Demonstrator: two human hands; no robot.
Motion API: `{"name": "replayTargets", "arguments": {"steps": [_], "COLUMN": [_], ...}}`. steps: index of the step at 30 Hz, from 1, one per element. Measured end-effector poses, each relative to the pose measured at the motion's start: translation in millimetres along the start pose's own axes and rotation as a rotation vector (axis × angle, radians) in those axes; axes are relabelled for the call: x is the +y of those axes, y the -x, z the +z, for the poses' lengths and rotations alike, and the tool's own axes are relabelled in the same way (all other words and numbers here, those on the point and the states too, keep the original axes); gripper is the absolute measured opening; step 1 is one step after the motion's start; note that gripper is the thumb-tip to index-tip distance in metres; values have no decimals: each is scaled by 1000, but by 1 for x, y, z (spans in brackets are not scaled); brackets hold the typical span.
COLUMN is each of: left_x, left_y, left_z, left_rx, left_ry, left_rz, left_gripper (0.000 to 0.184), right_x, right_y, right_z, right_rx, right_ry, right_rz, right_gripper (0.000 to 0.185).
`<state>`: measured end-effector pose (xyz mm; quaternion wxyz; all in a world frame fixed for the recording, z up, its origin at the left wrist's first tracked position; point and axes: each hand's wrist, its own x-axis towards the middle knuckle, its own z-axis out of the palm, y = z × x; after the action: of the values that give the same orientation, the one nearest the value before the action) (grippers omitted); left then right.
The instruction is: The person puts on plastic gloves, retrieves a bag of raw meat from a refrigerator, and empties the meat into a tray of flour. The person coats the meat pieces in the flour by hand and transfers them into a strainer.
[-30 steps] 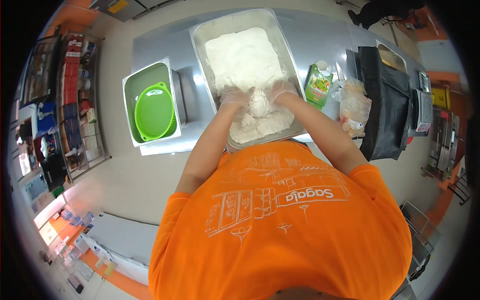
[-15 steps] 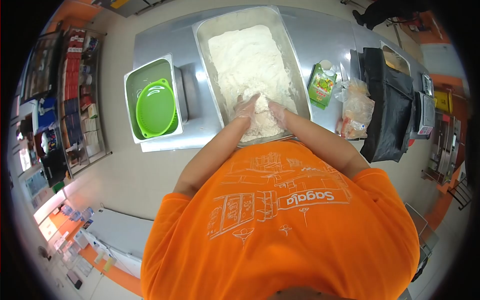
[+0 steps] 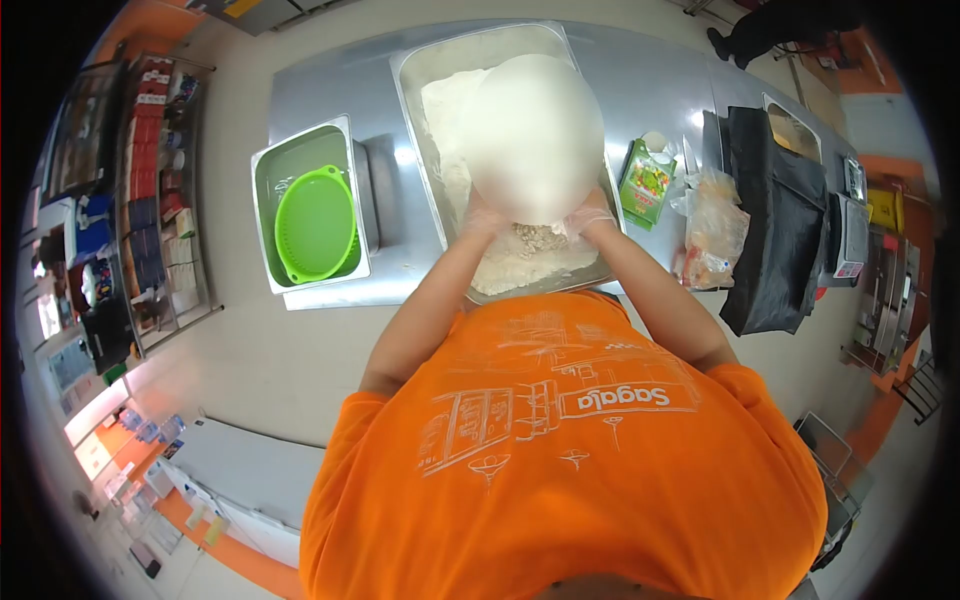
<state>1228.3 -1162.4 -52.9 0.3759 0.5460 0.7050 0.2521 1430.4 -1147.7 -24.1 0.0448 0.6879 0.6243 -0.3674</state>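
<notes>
A deep metal pan [image 3: 450, 58] of white flour [image 3: 448, 110] stands before me on the steel table. Both my hands wear clear plastic gloves and are in the flour at the near half of the pan. My left hand [image 3: 484, 216] is at the left side and my right hand [image 3: 590, 214] at the right side, apart from each other. A pale round blurred patch covers the middle of the pan and hides most of the fingers. Between the wrists the flour looks lumpy and crumbly.
To the left, a green strainer [image 3: 316, 225] sits in a metal container [image 3: 262, 220]. On the right lie a green packet [image 3: 648, 185], a plastic bag [image 3: 715, 235] and a black bag [image 3: 765, 220]. A person's dark-clothed leg [image 3: 775, 28] shows beyond the table.
My hands have moved apart, the right one outward toward the pan's right side. The flour near me is more broken up, and a blurred patch now covers the pan's middle.
</notes>
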Motion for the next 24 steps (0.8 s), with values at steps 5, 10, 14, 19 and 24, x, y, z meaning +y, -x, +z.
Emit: {"name": "replayTargets", "arguments": {"steps": [5, 10, 14, 19, 24], "left_x": [14, -49, 47, 15, -20], "left_y": [29, 22, 41, 9, -33], "left_z": [-34, -22, -80, -72, -21], "left_rx": [-61, -563, -588, 22, -10], "left_ry": [-511, -583, -408, -261, -591], "left_rz": [136, 163, -9, 182, 23], "left_gripper": [52, 55, 49, 60, 73], "right_x": [9, 32, -9, -57, -11], "right_y": [-43, -138, -132, -20, -86], "right_z": [7, 48, 68, 10, 15], "right_rx": [1, 169, -78, -367, -272], "right_ry": [538, 311, -130, -66, 195], "right_rz": [-483, -289, -170, -605, -200], "right_gripper": [41, 39, 61, 59, 60]}}
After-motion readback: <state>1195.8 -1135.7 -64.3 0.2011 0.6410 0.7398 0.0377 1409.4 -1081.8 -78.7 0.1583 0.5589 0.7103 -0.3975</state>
